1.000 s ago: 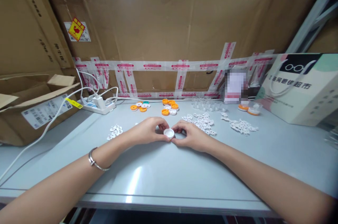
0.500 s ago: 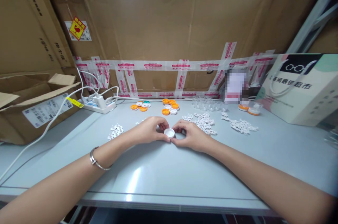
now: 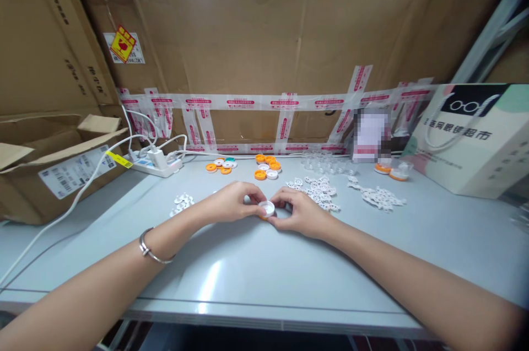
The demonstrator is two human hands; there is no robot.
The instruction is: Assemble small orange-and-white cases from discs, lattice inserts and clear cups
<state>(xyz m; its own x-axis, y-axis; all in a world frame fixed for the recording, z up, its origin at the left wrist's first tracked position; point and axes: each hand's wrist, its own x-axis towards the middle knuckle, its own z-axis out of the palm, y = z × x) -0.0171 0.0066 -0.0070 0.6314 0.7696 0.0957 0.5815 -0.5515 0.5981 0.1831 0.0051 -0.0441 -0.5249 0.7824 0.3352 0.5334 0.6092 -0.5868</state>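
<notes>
A small round white plastic cap [image 3: 268, 208] sits between my two hands at the middle of the table, with a bit of orange showing under its near left edge. My left hand [image 3: 237, 202] grips it from the left, its thumb against the near side. From the right, my right hand [image 3: 300, 212] closes on the same cap with thumb and index finger. Behind my hands lie several orange and white caps [image 3: 260, 174]. Perforated white plastic pieces [image 3: 320, 192] are heaped beyond my right hand. Small white parts [image 3: 181, 205] lie beyond my left forearm.
Clear plastic pieces [image 3: 324, 163] stand along the back. More caps [image 3: 225, 170] lie at back left, near a power strip [image 3: 165, 168] with cables. An opened carton [image 3: 74, 174] is at left, a paper bag [image 3: 458, 147] at right. Another white heap [image 3: 383, 198] lies before the bag.
An orange edge now shows under the white cap, where only white was visible before. My left thumb has shifted slightly up along the cap; both hands stay in nearly the same place.
</notes>
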